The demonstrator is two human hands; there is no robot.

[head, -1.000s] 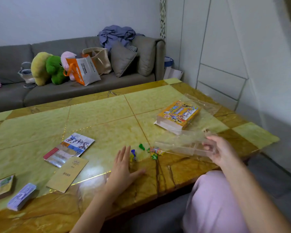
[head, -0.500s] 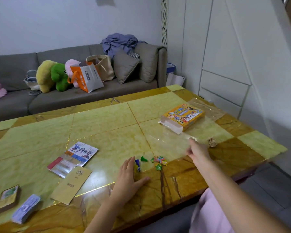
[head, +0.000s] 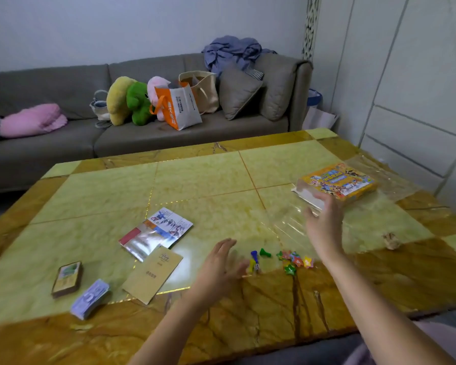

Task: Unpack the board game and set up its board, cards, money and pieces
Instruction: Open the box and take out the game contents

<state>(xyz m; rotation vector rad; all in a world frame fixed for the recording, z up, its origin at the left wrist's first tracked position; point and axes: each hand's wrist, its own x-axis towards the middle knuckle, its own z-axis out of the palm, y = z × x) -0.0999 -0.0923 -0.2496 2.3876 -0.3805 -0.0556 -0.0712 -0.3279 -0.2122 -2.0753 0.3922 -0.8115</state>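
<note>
Yellow-green marble tops the table [head: 200, 180] that carries everything. The right grip [head: 324, 222] is released, fingers spread and holding nothing. It is blurred, above a sheet of clear wrap [head: 284, 219], and I cannot tell whether it touches the wrap. Just beyond its fingertips lies the box [head: 337, 181], its lid sitting askew on a white tray.

The left grip [head: 219, 267] is also released, flat and low over the table. The pawns [head: 253, 255] are just to its right, with the star tokens [head: 294, 260] between the two grips. To its left lie the booklet [head: 153, 279] and a glossy packet [head: 156, 233], with the cards [head: 67, 277] and money [head: 90, 299] farther left.

The step in hand looks like a reach for the box, to take out what remains. It would go best by gripping the near short end and lifting the box clear of the slippery wrap, not dragging it. The left grip should guard the pawns, since they look light enough to scatter at a nudge. The box should come down where the table is bare, well apart from the tokens.
</note>
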